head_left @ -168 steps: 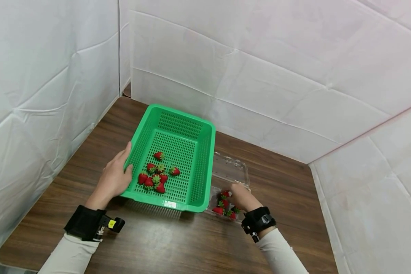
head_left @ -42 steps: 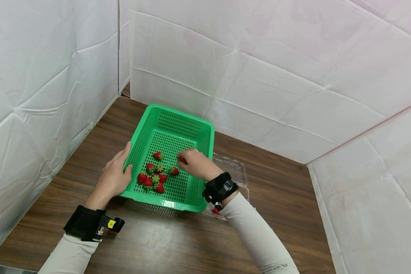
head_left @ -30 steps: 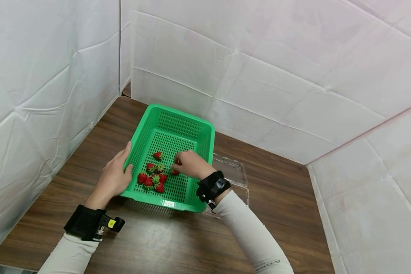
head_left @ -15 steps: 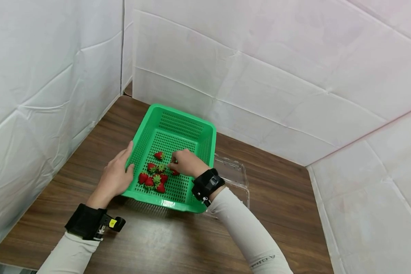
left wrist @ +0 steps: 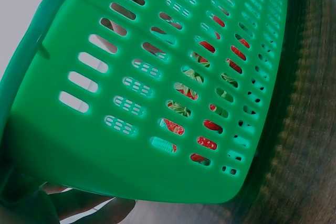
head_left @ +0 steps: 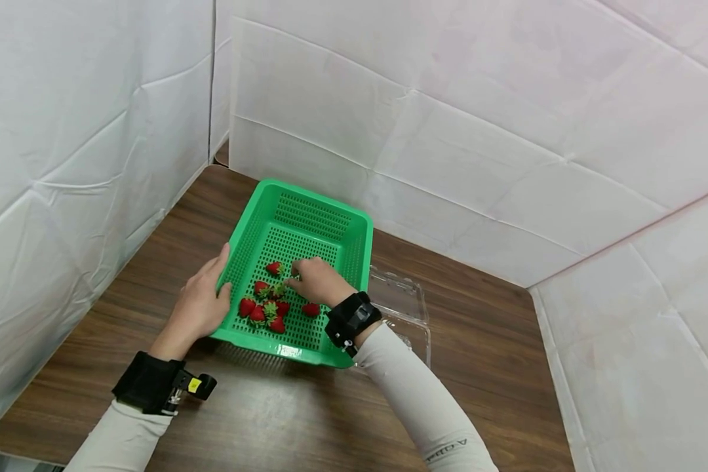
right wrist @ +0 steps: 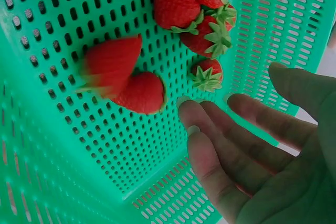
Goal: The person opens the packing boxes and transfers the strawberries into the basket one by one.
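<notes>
surface: dark wood table (head_left: 495, 341) | on it: green basket (head_left: 330, 226), clear plastic clamshell (head_left: 402, 305) just beside

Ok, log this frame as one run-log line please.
left hand: grips green basket rim | right hand: open, inside basket over strawberries | clear clamshell: right of basket on table

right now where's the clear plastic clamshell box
In the head view the clear plastic clamshell box sits on the brown wooden table, right beside the green perforated plastic basket on the person's right, partly hidden behind the right forearm.
</notes>
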### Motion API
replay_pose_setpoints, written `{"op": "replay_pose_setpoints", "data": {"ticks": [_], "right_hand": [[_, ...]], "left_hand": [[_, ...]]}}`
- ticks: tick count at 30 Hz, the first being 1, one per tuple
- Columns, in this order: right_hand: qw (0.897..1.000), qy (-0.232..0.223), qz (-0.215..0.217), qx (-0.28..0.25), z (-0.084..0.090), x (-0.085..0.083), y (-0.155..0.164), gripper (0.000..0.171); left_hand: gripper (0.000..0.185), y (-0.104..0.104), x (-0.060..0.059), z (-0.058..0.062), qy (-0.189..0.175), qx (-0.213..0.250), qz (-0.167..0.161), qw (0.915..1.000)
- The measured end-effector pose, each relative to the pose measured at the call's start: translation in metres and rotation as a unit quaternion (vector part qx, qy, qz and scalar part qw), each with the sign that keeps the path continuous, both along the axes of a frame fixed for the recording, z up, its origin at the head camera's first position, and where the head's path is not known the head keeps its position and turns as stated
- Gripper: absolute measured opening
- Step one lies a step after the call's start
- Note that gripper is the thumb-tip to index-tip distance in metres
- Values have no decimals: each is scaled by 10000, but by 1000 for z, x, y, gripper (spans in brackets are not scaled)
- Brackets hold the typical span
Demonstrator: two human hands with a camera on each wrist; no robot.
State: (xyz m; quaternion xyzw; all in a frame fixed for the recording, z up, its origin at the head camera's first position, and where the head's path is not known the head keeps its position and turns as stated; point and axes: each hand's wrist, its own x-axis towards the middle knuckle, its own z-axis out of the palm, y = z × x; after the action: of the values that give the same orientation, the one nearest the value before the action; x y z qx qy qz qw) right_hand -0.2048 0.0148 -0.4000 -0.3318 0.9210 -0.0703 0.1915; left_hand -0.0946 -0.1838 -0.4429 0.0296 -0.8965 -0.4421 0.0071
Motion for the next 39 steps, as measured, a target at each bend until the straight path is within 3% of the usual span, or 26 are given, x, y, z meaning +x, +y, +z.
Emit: {"op": "replay_pose_setpoints", "data": {"ticks": [16,27,39], "right_hand": [[9998,-99,76,-169,5,2,10,24],[9998,-59,64,-187,20,12,17,29],[9979,101,190,-609,40,23,36,27]], "left_hand": [[72,0,0,1,-41,-15,17,10000],[72,1,0,1,-119,-59,-5,9999],[72,2,1,3,-119,-58,-24,9999]]}}
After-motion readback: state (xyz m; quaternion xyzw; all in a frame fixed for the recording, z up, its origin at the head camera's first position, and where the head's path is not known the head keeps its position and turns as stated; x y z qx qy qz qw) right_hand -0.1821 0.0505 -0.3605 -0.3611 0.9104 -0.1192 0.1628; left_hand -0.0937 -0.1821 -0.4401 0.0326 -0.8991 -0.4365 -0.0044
